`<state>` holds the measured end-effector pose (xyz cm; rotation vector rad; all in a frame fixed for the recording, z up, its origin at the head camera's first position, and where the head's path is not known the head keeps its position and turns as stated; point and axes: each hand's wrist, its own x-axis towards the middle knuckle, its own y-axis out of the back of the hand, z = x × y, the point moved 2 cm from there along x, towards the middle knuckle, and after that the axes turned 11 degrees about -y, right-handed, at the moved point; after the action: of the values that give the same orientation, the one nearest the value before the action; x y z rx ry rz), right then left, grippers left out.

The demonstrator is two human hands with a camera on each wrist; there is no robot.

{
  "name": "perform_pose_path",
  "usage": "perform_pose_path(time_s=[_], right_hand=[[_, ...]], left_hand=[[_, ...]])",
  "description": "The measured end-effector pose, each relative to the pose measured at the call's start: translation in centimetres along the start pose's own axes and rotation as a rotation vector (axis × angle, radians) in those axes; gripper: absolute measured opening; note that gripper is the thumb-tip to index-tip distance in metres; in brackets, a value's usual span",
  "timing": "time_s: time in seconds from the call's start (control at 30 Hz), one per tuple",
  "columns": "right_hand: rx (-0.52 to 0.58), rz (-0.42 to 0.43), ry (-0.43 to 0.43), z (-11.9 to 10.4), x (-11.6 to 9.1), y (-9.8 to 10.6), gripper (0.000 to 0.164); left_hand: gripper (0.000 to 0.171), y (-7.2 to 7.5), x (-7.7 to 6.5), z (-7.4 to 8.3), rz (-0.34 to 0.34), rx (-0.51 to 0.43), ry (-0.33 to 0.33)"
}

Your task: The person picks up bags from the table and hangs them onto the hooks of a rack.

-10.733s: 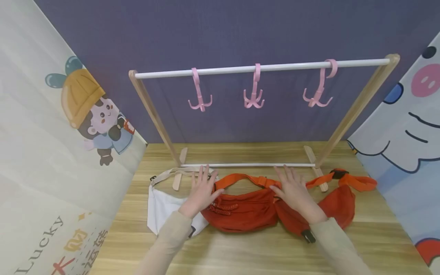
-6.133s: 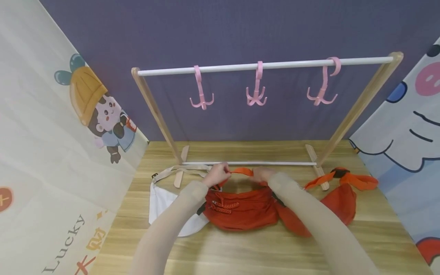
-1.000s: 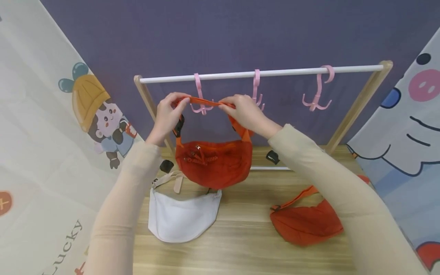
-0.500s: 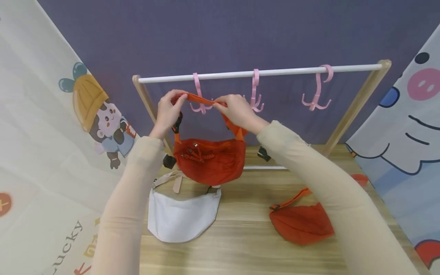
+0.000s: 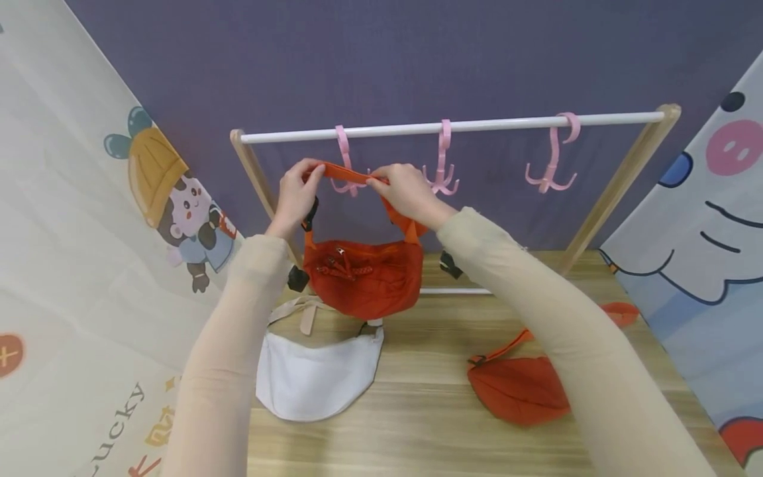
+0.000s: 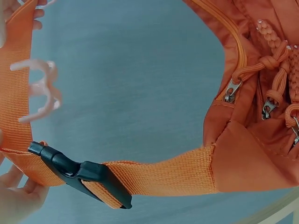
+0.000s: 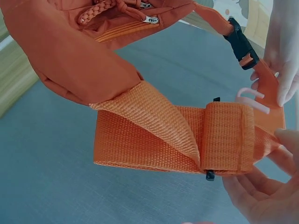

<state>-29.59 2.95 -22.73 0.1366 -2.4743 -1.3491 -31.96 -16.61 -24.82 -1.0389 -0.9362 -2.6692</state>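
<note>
A red-orange waist bag (image 5: pixel 369 278) hangs in the air by its orange strap (image 5: pixel 346 173), zip pulls facing me. My left hand (image 5: pixel 296 196) pinches the strap near its left end, close above the black buckle (image 6: pixel 84 172). Farther right, my right hand (image 5: pixel 411 192) pinches the same strap beside a folded-over section (image 7: pixel 229 137). Between the hands, the strap crosses in front of the left pink hook (image 5: pixel 346 159); in the left wrist view the hook's prongs (image 6: pixel 44 88) show right at the strap's edge.
Two more pink hooks (image 5: pixel 442 159) hang from the white rail (image 5: pixel 501 124) of a wooden-legged rack. A white bag (image 5: pixel 318 377) lies on the wooden table (image 5: pixel 417 411) at left. At right lies another red bag (image 5: pixel 515 391), partly behind my right sleeve.
Earlier both hands lay over the bags, then gripped the middle bag's strap and raised it to the left hook. Over the last second, bag and hands have shifted only slightly, the right hand leftward.
</note>
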Motion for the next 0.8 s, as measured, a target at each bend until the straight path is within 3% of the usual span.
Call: perform_pose_path(time_s=[0.8], right_hand=[[-0.025,-0.041,-0.030,0.8,0.3,-0.9,0.032]], left_hand=[[0.028,-0.6,-1.2,-0.9,-0.071,0.003,0.032]])
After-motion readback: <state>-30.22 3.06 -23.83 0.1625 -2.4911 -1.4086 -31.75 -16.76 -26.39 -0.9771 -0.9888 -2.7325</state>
